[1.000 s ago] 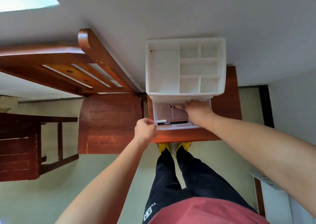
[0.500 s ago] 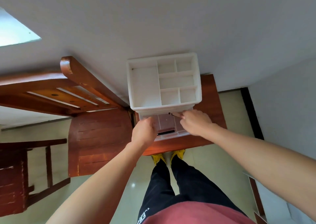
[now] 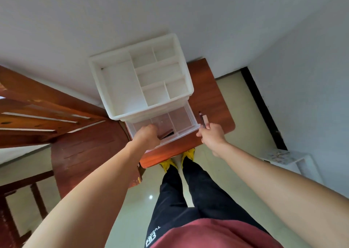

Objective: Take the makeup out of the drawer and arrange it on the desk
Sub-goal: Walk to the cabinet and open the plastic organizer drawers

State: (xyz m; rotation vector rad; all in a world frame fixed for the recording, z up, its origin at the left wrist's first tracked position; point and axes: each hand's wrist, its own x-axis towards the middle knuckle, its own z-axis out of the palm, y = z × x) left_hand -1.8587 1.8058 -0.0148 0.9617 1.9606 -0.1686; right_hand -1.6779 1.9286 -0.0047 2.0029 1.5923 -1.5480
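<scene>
Clear plastic drawer [image 3: 181, 115] | left hand [image 3: 148, 138] hides dark item [image 3: 168, 134], grip unclear | right hand [image 3: 211, 136] pinches pencil [image 3: 202, 119]

We see the drawer [image 3: 188, 115] pulled out from the base of the white organizer [image 3: 117, 89] over the front part of the red-brown wooden desk [image 3: 211, 100]. It is clear plastic, split by thin walls into small compartments. In a front compartment lies a dark makeup item [image 3: 167, 134], tilted and mostly hidden by the left hand [image 3: 149, 137]. That hand's curled fingers reach down into the drawer, and we cannot tell whether they grip the item. A slim dark makeup pencil [image 3: 201, 119] sits outside the drawer, just to its right, pinched in the right hand [image 3: 211, 136] above the desk with its tip pointing away from us.
</scene>
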